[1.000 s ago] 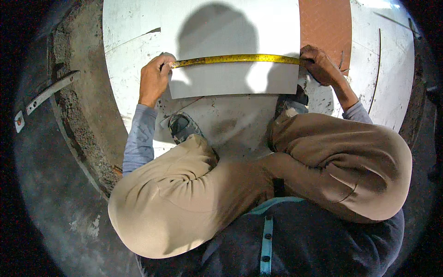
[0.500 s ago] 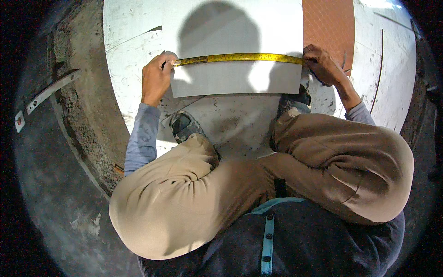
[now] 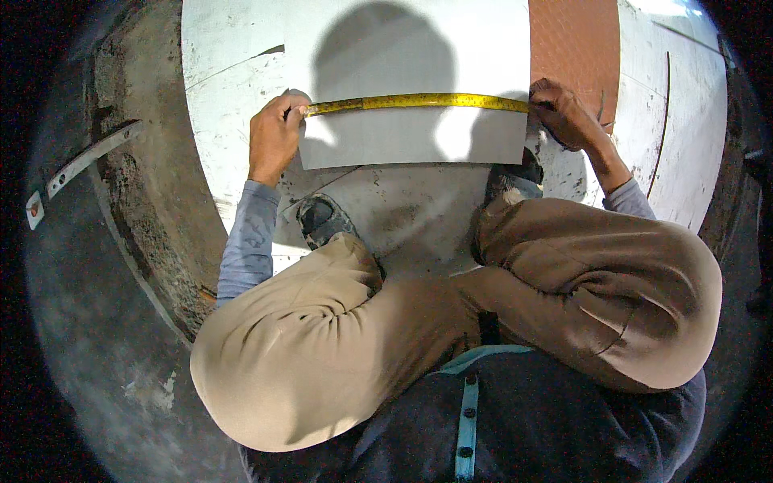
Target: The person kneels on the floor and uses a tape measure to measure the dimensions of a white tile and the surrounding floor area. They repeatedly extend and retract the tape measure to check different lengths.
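Note:
A yellow tape measure (image 3: 435, 101) is stretched from side to side across a white-grey sheet (image 3: 378, 143). My left hand (image 3: 274, 133) pinches the tape's end at the sheet's left edge. At the right edge, my right hand (image 3: 568, 114) is closed around the other end of the tape; a dark thing under its palm, perhaps the tape's case, is mostly hidden. The shadow of a head falls over the middle of the sheet.
Beneath lies a white, scuffed board (image 3: 225, 80). A brown patterned sheet (image 3: 573, 48) runs along the right. A metal strip with holes (image 3: 93, 159) lies at the far left. My shoes (image 3: 322, 219) stand close to the sheet's near edge.

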The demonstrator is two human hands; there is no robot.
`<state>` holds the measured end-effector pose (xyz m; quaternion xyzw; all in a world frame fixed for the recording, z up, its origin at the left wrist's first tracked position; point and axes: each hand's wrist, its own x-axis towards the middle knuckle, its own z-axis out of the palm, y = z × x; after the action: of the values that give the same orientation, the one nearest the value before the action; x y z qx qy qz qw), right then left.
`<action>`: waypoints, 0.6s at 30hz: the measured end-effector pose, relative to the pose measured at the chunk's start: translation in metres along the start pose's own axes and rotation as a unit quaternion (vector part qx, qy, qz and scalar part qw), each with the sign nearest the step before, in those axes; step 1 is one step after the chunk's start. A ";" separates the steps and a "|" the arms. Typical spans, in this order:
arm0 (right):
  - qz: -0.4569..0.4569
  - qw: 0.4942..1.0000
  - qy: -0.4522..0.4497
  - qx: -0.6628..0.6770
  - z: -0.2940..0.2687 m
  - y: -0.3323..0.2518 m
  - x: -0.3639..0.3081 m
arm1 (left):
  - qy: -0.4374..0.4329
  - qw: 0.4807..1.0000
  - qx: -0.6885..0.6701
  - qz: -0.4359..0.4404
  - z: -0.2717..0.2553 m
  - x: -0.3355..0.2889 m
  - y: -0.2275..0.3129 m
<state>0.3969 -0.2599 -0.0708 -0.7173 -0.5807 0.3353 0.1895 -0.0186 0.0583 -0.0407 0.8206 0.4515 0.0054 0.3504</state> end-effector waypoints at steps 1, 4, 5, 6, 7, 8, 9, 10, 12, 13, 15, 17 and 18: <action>0.013 1.000 0.006 0.003 0.001 0.001 0.000 | -0.013 1.000 -0.005 -0.007 0.001 0.001 0.000; 0.011 1.000 0.005 -0.001 0.003 0.003 0.000 | -0.008 0.999 0.030 0.024 -0.001 0.001 0.000; 0.010 1.000 0.006 -0.011 0.003 0.003 0.000 | -0.003 0.999 0.016 0.033 -0.002 0.001 0.000; 0.013 1.000 0.006 -0.021 0.004 0.003 0.000 | 0.007 1.000 0.010 0.023 -0.001 0.000 0.001; 0.016 1.000 0.004 -0.020 0.004 0.003 0.000 | 0.004 1.000 -0.003 0.026 -0.001 0.000 0.002; 0.024 1.000 0.001 -0.021 0.003 0.003 0.000 | -0.006 1.000 0.007 0.011 -0.001 0.000 0.002; 0.035 0.999 -0.003 -0.026 0.003 0.003 0.000 | -0.024 1.000 0.010 0.010 -0.001 0.000 0.002; 0.032 0.999 -0.009 -0.015 0.002 0.002 0.000 | -0.033 0.999 0.023 -0.010 -0.001 -0.002 0.001; 0.020 1.000 -0.008 0.003 0.000 0.000 0.000 | 0.000 1.000 -0.007 0.003 0.001 -0.002 0.001; 0.019 1.000 -0.009 0.001 -0.002 -0.001 0.001 | 0.018 0.999 -0.021 0.016 0.002 -0.003 0.001; 0.007 1.000 -0.015 0.003 -0.004 -0.003 0.001 | -0.019 1.000 0.000 0.004 0.001 -0.002 0.001; 0.025 0.999 -0.023 0.002 -0.006 -0.004 0.002 | -0.078 0.996 0.025 -0.022 -0.006 0.000 0.002; 0.033 0.999 -0.029 0.003 -0.006 -0.006 0.003 | -0.061 0.998 0.015 0.015 -0.009 -0.002 0.003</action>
<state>0.3971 -0.2553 -0.0634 -0.7256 -0.5606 0.3639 0.1637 -0.0203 0.0610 -0.0314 0.8313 0.4169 -0.0456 0.3649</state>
